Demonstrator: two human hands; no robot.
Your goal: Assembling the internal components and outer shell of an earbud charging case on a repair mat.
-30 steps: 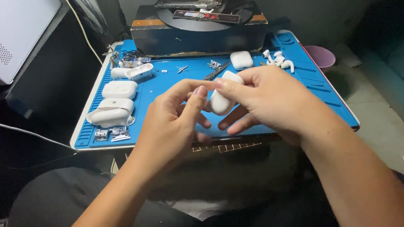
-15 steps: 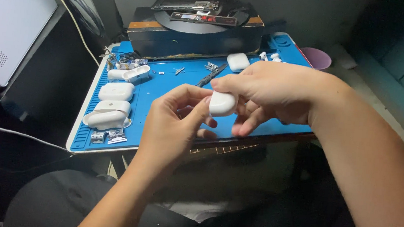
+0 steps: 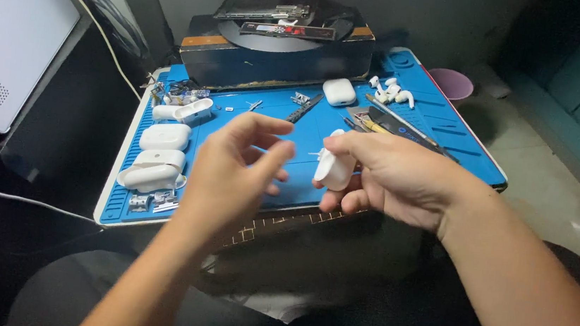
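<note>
My right hand (image 3: 391, 178) grips a small white earbud charging case (image 3: 334, 169) between thumb and fingers, held above the front edge of a blue work mat (image 3: 442, 131). My left hand (image 3: 232, 172) hovers just left of the case with its fingers spread and holds nothing. Neither hand touches the mat.
Along the mat's left side lie several white charging cases (image 3: 163, 137) and small metal parts (image 3: 151, 201). Another white case (image 3: 339, 91), loose earbuds (image 3: 389, 91) and hand tools (image 3: 379, 122) sit at the back right. A dark box (image 3: 279, 59) stands behind; a pink bowl (image 3: 451, 83) is off to the right.
My left hand has let go of the white case and drawn back to the left, fingers spread. My right hand alone now holds the case, turned more upright.
</note>
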